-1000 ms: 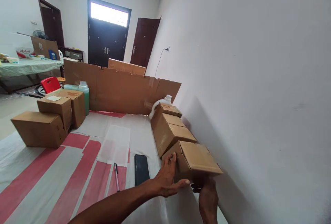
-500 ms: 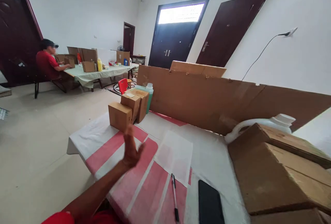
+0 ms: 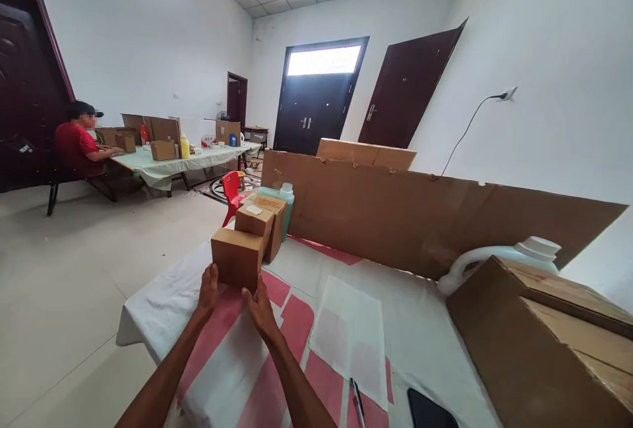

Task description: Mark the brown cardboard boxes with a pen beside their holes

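A small brown cardboard box is at the far left of the cloth-covered table. My left hand presses against the left side of this box, and my right hand grips its right side near the lower corner. Close behind it stand another cardboard box with a pale label on top and a bottle of green liquid. To the right of my hands lie a white sheet of paper, a pen and a black phone, the last two partly cut off by the frame.
A long cardboard panel borders the table's far side. Large cardboard boxes and a white jug stand at the right. A red chair is beyond the table. A person sits at another table.
My right hand has come into view. Both hands are now on the small cardboard box, where before my left hand was raised with spread fingers in front of it. The view has tilted up.
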`<state>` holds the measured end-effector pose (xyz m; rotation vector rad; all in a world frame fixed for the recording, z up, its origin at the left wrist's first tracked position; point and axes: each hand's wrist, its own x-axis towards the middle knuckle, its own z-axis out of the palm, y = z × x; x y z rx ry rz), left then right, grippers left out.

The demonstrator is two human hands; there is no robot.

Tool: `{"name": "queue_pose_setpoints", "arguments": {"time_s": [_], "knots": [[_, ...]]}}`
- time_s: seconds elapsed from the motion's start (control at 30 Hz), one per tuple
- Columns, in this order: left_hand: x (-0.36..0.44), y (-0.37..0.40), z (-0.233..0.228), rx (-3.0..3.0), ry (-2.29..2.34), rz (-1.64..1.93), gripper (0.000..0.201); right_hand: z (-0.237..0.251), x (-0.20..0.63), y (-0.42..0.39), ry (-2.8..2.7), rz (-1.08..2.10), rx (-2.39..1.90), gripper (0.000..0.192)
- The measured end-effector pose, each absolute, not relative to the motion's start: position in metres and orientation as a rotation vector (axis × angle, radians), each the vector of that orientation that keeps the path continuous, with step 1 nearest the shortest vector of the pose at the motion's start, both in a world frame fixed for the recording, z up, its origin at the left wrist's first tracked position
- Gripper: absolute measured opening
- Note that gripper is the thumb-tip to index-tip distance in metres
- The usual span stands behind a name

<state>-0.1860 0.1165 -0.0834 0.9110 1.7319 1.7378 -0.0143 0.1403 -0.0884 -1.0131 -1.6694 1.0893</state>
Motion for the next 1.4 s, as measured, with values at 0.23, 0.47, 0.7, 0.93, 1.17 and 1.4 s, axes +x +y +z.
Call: {"name": "queue_pose_setpoints", "arguments": {"time_s": [0.23,0.47,0.7,0.93,1.17,1.4], "knots": [[-0.139,0.032,-0.108,0.855,1.593,1.623,0.076,-0.094,0.063,0.031,-1.954,0.722,-1.022,0.071],[-0.078,-0.028,-0.088,0.915,1.438,1.407,0.090,-0.061,0.126,-0.027,-1.933,0.387,-1.059,0.068],[-0.063,-0.063,-0.047,1.207,1.500,1.323,0.074,-0.034,0.149,-0.012,-1.477,0.887,-1.169,0.066],[-0.066,-0.050,-0.023,1.548,1.617,1.390,0.063,-0.004,0.160,0.024,-1.445,0.943,-1.149,0.073],[-0.079,-0.008,-0.045,1.539,1.636,1.481,0.054,-0.026,0.153,0.083,-1.388,1.226,-1.078,0.079],[-0.081,0.013,-0.048,1.402,1.558,1.371,0.047,-0.068,0.137,0.070,-1.281,1.443,-1.098,0.066]]}}
